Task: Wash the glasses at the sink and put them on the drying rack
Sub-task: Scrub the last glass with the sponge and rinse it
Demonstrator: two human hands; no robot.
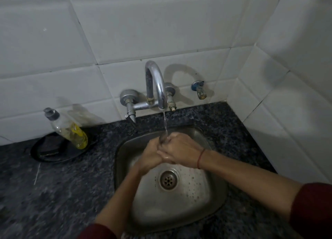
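Grip: left hand [152, 156] and right hand [181, 149] wrap a mostly hidden glass [162, 139] under the tap [156, 84] stream. Likely wet, slippery and fragile, so best held round its body.

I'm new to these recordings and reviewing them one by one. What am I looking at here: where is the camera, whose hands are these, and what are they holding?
There is no robot here. The single picture comes from a camera worn on a person's head, looking forward and down, so the arms reach in from the bottom edge. The left hand and right hand are cupped together over a steel sink, under water running from the tap. Between them is a small greyish thing, probably a glass, but the fingers hide most of it. The sink is set in a dark speckled counter. On the counter to the left, a clear bottle of yellow liquid sits on a black dish. No drying rack is in view.
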